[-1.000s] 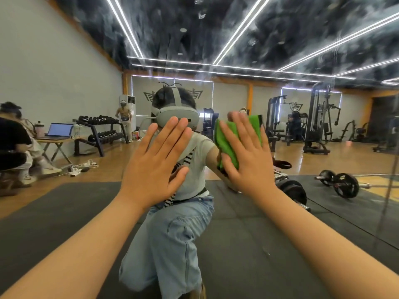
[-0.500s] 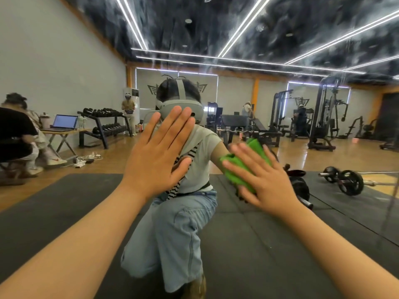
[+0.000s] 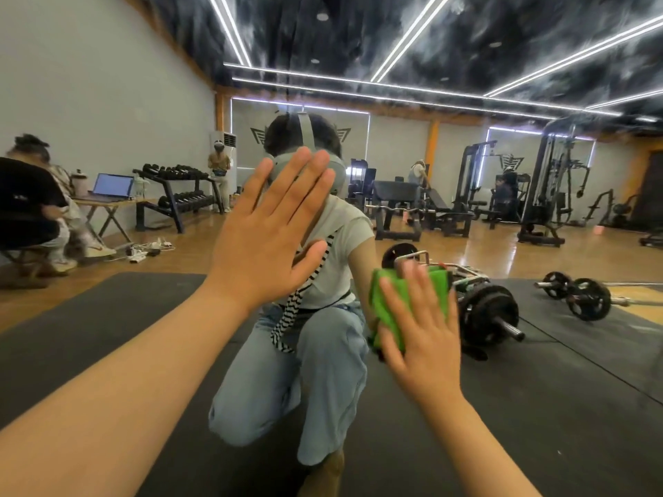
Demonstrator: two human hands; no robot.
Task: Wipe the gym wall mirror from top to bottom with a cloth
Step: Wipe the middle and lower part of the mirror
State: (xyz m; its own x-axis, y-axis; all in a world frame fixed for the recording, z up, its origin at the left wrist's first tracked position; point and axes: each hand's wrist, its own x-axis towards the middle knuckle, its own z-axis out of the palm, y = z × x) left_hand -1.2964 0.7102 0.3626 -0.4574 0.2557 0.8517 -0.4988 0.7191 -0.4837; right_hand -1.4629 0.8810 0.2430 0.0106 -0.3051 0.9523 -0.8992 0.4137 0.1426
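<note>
The wall mirror (image 3: 538, 407) fills the whole view and reflects the gym and a crouching person in jeans. My left hand (image 3: 272, 231) lies flat against the glass with straight, spread fingers, at about head height of the reflection. My right hand (image 3: 419, 328) presses a folded green cloth (image 3: 389, 303) flat onto the mirror, lower and to the right of the left hand. Its fingers are straight and point up over the cloth. Most of the cloth is hidden behind the palm.
Reflected in the glass are a black floor mat (image 3: 89, 335), loaded barbells (image 3: 488, 313) on the floor at right, a dumbbell rack (image 3: 175, 195), weight machines (image 3: 549, 188) at the back and seated people (image 3: 32, 206) by a laptop table at left.
My right hand has slid the green cloth down the mirror, from about head height to waist height of the reflection. The left hand has stayed flat on the glass.
</note>
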